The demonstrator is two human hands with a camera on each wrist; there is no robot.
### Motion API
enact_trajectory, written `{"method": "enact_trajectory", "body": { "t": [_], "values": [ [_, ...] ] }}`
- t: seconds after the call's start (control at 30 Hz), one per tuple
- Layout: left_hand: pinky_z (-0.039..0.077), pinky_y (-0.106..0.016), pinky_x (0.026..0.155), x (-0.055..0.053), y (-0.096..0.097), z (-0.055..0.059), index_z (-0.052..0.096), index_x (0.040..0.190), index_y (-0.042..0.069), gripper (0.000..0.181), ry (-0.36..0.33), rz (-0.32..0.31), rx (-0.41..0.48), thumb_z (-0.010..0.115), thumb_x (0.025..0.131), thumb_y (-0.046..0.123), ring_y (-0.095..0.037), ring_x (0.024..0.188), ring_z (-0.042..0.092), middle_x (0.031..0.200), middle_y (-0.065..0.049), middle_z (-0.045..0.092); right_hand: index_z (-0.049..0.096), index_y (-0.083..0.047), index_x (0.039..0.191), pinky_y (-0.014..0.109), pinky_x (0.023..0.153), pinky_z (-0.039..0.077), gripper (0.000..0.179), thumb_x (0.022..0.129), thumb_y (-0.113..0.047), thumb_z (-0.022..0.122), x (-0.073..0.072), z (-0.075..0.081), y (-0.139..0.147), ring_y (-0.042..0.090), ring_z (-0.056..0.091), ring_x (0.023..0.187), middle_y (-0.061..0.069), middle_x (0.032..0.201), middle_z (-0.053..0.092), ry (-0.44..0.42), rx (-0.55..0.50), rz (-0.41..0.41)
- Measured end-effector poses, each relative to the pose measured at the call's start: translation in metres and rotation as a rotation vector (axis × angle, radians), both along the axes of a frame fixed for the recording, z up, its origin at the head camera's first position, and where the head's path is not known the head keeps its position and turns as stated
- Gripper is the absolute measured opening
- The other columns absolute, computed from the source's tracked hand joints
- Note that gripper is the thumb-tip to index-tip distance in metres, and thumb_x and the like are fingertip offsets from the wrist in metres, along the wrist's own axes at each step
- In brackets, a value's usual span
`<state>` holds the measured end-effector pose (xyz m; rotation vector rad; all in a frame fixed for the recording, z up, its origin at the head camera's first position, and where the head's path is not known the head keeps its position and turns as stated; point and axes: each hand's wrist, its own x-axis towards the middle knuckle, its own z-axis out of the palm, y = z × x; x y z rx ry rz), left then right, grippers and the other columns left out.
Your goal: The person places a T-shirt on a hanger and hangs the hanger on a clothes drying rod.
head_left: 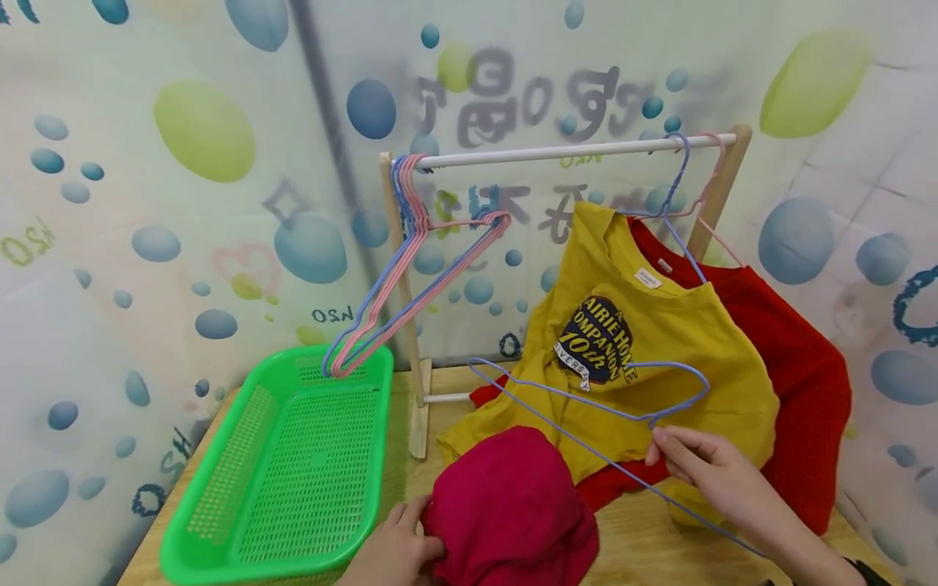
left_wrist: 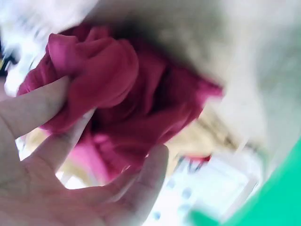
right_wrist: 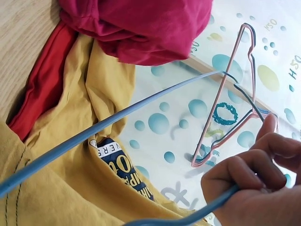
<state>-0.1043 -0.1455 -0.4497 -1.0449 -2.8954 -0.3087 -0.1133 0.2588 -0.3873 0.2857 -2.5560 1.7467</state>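
Note:
My right hand grips a blue clothes hanger at the base of its hook, in front of the yellow T-shirt. From the right wrist view, the curled fingers wrap round the blue wire. Low in the head view, my left hand holds the left side of a bunched crimson garment. The left wrist view has the folds of this cloth between thumb and fingers. Its exact kind is hidden by the bunching. Behind, a yellow printed T-shirt hangs from another blue hanger.
A wooden rack with a white rail stands at the back. Several blue and pink hangers hang at its left end. A red garment hangs behind the yellow shirt. The green plastic basket sits at left on the wooden table.

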Motion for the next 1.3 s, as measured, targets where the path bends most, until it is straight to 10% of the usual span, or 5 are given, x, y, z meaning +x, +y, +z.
{"method": "enact_trajectory", "body": {
  "t": [0.27,0.47,0.7,0.97,1.3],
  "values": [
    [0.048,-0.032,0.075,-0.015,-0.002,0.064,0.059,0.079,0.021,0.024,0.211,-0.071,0.419,0.08,0.083,0.009,-0.02,0.098,0.051,0.108,-0.003,0.055,0.066,0.002,0.093,0.033,0.052,0.03,0.031,0.11,-0.015,0.045,-0.001,0.009,0.004,0.022,0.032,0.056,0.002,0.064,0.034,0.027,0.064,-0.044],
    [0.046,-0.026,0.067,-0.033,0.0,0.095,0.058,0.085,0.017,0.02,0.173,-0.079,0.551,0.072,0.092,0.004,-0.007,0.081,0.048,0.092,0.006,0.049,0.065,0.002,0.096,0.034,0.049,0.03,0.036,0.111,-0.024,0.044,0.001,0.012,0.006,0.023,0.032,0.054,0.002,0.063,0.032,-0.009,0.078,-0.073],
    [0.044,-0.022,0.058,-0.055,0.002,0.11,0.054,0.081,0.015,0.024,0.117,-0.041,0.691,0.066,0.097,0.004,-0.001,0.067,0.042,0.074,0.011,0.043,0.064,0.005,0.096,0.036,0.05,0.031,0.038,0.111,-0.023,0.043,0.004,0.008,0.006,0.024,0.031,0.053,0.004,0.063,0.031,-0.015,0.042,-0.081],
    [0.037,-0.027,0.053,-0.055,0.0,0.13,0.046,0.083,0.011,0.029,-0.079,0.077,0.886,0.053,0.107,0.024,-0.008,0.057,0.041,0.066,0.002,0.039,0.066,0.005,0.097,0.031,0.053,0.031,0.038,0.11,-0.024,0.045,0.006,0.007,0.006,0.023,0.03,0.056,0.002,0.065,0.033,-0.083,0.022,-0.11],
    [0.04,-0.025,0.059,-0.078,0.006,0.109,0.056,0.096,0.001,0.019,-0.368,0.301,0.973,0.063,0.102,0.017,-0.009,0.06,0.046,0.065,0.0,0.049,0.07,0.0,0.096,0.028,0.056,0.036,0.034,0.109,-0.021,0.047,0.009,0.006,0.007,0.022,0.034,0.059,-0.003,0.071,0.05,-0.106,-0.019,-0.059]
  ]
}}
